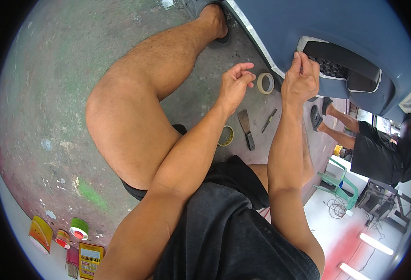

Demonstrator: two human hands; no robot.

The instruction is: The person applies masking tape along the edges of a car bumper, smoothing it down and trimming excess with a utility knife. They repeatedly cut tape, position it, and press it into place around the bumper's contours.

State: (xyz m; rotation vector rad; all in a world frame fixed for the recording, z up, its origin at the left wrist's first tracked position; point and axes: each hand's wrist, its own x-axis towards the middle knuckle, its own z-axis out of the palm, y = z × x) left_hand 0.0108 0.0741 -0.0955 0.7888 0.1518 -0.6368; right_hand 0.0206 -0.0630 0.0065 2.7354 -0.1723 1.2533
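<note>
My right hand (302, 80) is up against a blue-grey car body panel (285, 28). Its thumb and fingertips pinch the pale masking tape (302, 43) at the near corner of a dark opening (341, 53) edged with such tape. Whether a loose end is between the fingers is hidden. My left hand (236, 86) hovers over the floor, fingers loosely bent and apart, nothing visible in it. Just right of it a roll of masking tape (259, 84) rests by the panel's taped lower edge.
Between my arms lie a putty knife (250, 140), a slim cutter-like tool (269, 121) and another tape roll (232, 138). Several cans, one green (79, 225), stand at the lower left. Another person (376, 156) is at the right, near a green plastic chair (350, 191).
</note>
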